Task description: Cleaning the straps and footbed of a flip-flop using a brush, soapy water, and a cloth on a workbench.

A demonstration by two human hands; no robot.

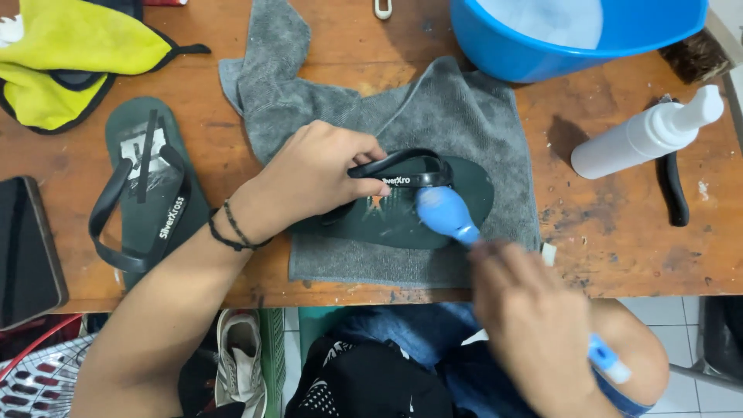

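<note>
The wooden bench (619, 232) carries everything here, its top scuffed and stained. Spread across its middle lies a grey towel (433, 116), and every place below is told from that towel. Beyond the towel's far right corner stands a blue basin (503, 46) with pale water in it. Off the towel's left edge lies a second dark green flip-flop (151, 193), sole down, straps up; beyond that, at the far left corner, a yellow cloth with black trim (70, 54). A black flat slab (27, 248) sits at the bench's left edge. Right of the towel lies a white pump bottle (642, 135) on its side, with a black-handled tool (673, 190) just beside it.

On the towel rests a dark green flip-flop (433, 213). The left hand (309, 174) presses down on it, fingers closed around its black strap (402, 166). The right hand (534, 310), blurred, hangs over the towel's near edge, its grip wrapped round the handle of a blue brush (445, 217), whose head touches the flip-flop's footbed just under the strap.
</note>
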